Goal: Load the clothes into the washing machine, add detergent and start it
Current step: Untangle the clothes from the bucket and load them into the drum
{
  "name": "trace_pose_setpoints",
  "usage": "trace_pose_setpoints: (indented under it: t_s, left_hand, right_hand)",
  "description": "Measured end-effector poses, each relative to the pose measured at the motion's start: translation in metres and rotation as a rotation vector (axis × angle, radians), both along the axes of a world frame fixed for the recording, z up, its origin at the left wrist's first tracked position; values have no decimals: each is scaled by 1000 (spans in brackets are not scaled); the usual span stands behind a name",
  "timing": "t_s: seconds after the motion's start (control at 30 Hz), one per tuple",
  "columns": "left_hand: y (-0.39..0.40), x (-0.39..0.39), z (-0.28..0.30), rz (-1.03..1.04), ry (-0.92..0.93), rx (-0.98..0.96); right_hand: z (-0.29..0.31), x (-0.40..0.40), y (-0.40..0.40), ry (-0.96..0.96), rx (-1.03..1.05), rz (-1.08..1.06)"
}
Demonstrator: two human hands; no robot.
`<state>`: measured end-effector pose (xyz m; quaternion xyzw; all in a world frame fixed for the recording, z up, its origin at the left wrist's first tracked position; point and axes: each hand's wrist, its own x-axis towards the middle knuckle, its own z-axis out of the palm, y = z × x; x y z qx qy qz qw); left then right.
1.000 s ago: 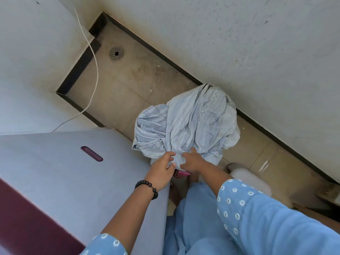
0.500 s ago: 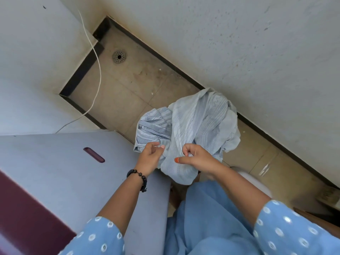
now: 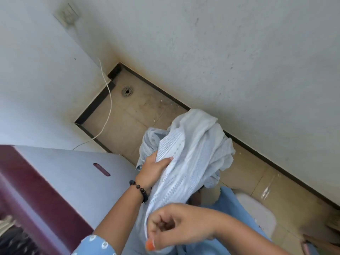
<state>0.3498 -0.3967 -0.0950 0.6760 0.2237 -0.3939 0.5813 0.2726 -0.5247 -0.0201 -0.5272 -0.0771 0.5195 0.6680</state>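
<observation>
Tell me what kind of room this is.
Most likely a home washing or utility corner. A floor drain is set in the tiled floor, a washing machine stands at left, and both hands hold a pale blue garment beside it.

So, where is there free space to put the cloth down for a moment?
The grey lid of the machine is bare around its slot, left of the left hand. The floor tiles between the drain and the cloth are also free. Near the right hand it is crowded by the person's clothing.
</observation>
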Motion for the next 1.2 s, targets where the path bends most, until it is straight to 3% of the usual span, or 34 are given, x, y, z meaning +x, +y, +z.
trace_pose_setpoints:
  t_s: [0.1, 0.2, 0.4, 0.47, 0.6, 0.73, 0.8, 0.9, 1.0, 1.07, 1.2]
  left_hand:
    - [-9, -6, 40, 72, -167, -134]
    - [-15, -16, 82, -54, -337, -212]
    - [-35, -48, 149, -728, -807, 107]
    - [-45, -63, 164, -796, -817, 61]
    - [-49, -98, 173, -689, -837, -55]
    - [-28, -105, 174, -108, -802, -209]
    - [-9, -91, 167, 108, -869, -71]
    - [21, -66, 145, -25, -923, 218]
    - [30, -53, 122, -396, -806, 316]
    - [25, -49, 110, -521, -792, 363]
    - [24, -36, 110, -409, -828, 410]
  right_hand:
    - [-1, -4, -15, -118, -242, -170]
    - [8, -6, -43, -82, -310, -409]
    - [29, -19, -88, 151, 48, -578]
    - [44, -17, -83, 231, 173, -765]
    - [69, -16, -80, 247, 156, -1050]
    - [87, -11, -92, 176, 204, -1025]
    - [106, -9, -104, 168, 351, -952]
    - [122, -16, -109, 231, 432, -949]
    - [131, -21, -111, 234, 583, -738]
    - [141, -22, -105, 185, 619, -718]
    - [152, -12, -113, 98, 567, -758]
